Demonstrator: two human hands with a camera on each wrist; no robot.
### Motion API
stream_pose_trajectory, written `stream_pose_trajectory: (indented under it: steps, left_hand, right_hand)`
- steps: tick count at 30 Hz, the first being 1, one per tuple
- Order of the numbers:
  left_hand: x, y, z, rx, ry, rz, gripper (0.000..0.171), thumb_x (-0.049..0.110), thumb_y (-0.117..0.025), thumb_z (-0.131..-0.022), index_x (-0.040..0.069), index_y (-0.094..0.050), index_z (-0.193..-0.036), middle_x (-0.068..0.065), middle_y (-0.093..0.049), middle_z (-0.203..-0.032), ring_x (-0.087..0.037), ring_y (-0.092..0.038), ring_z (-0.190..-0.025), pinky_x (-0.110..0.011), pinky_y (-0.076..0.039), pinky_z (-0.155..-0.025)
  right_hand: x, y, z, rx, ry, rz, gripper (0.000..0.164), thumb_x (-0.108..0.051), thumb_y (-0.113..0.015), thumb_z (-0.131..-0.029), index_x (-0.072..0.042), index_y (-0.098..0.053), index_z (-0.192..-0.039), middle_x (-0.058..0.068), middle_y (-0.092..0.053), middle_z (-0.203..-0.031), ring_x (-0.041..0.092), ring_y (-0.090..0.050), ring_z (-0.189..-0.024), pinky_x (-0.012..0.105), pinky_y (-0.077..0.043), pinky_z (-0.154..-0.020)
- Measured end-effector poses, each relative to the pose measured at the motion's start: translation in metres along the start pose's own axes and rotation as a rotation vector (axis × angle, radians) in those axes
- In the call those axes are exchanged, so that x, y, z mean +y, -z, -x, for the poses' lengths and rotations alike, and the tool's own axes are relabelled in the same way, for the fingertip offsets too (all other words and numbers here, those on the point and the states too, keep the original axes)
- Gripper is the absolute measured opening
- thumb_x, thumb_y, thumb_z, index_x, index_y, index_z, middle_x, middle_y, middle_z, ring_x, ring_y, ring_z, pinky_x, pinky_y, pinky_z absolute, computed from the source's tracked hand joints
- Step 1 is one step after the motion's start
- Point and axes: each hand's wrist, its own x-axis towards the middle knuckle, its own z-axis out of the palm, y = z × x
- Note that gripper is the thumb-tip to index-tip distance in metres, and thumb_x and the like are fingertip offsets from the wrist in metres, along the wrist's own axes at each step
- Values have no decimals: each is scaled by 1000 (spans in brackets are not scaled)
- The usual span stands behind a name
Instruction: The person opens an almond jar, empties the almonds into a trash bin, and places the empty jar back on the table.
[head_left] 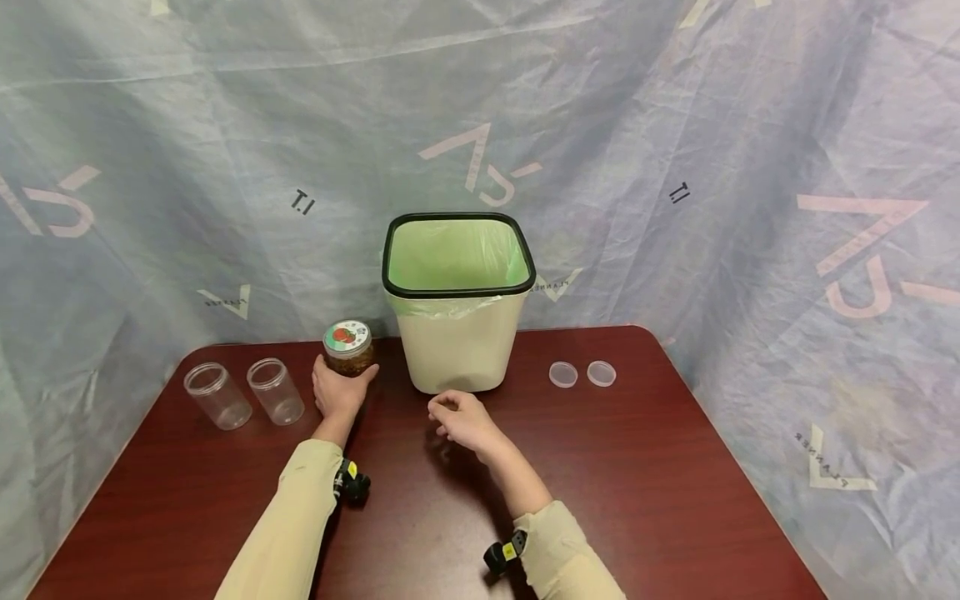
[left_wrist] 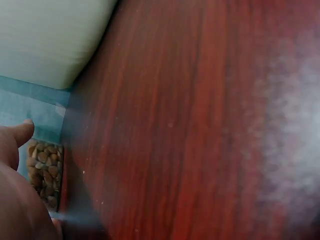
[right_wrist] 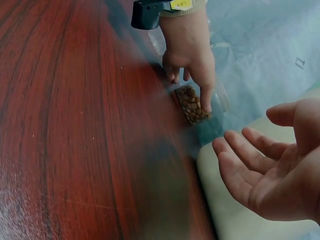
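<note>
Spanning the upright lidded jar (head_left: 349,343), the left hand (head_left: 342,390) is spread wide, thumb on the bin (head_left: 461,346) side, fingers opposite (whether they press it, I cannot tell). The jar's long axis is vertical, near the table's (head_left: 637,458) far edge. The right hand (head_left: 467,423), loosely curled around nothing, is farther off, before the bin. Room lies toward the person; two clear jars (head_left: 276,392) bound the left.

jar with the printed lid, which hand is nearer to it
Left. The left hand is at the near side of the jar; the right hand is apart from it, to the right, in front of the bin.
</note>
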Motion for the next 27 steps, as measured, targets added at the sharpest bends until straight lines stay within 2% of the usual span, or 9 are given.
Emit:
stream_pose_trajectory:
  steps: [5,12,16,21,27]
  left_hand:
    - [-4,-3,-6,12,-16,-30,104,39,-86,-71,10,-27,-151,-18,-36,-147,-40,-33,-134,-62,-25,-105]
    - [-4,-5,-14,38,-30,-49,98,41,-87,-69,12,-36,-148,-16,-43,-143,-38,-37,-132,-58,-29,-105]
    - [-2,-6,-22,36,-22,-62,97,42,-86,-70,13,-35,-148,-15,-43,-144,-37,-37,-133,-57,-28,-106]
    - [-2,-8,-25,28,0,-79,97,42,-86,-70,10,-37,-147,-16,-46,-142,-39,-39,-130,-55,-29,-106]
    - [-5,-7,-28,19,-4,-70,95,43,-87,-68,9,-41,-144,-16,-48,-140,-39,-41,-129,-54,-30,-106]
  right_hand:
    - [1,0,1,8,-3,1,26,-24,-55,-100,-5,-64,-114,9,-68,-101,36,-66,-89,45,-53,-73]
    - [0,2,-2,12,-5,-5,26,-24,-55,-100,-5,-64,-115,15,-67,-105,37,-66,-91,43,-53,-73]
    - [0,2,-4,6,-9,-5,27,-25,-55,-100,-4,-64,-115,18,-67,-108,38,-66,-93,48,-52,-79]
    - [3,0,-4,-4,-19,-13,28,-24,-55,-100,-2,-63,-116,20,-66,-109,39,-66,-93,45,-53,-77]
    - [5,-3,-5,-9,-20,-25,24,-24,-55,-100,-6,-65,-112,20,-66,-110,38,-66,-92,47,-52,-77]
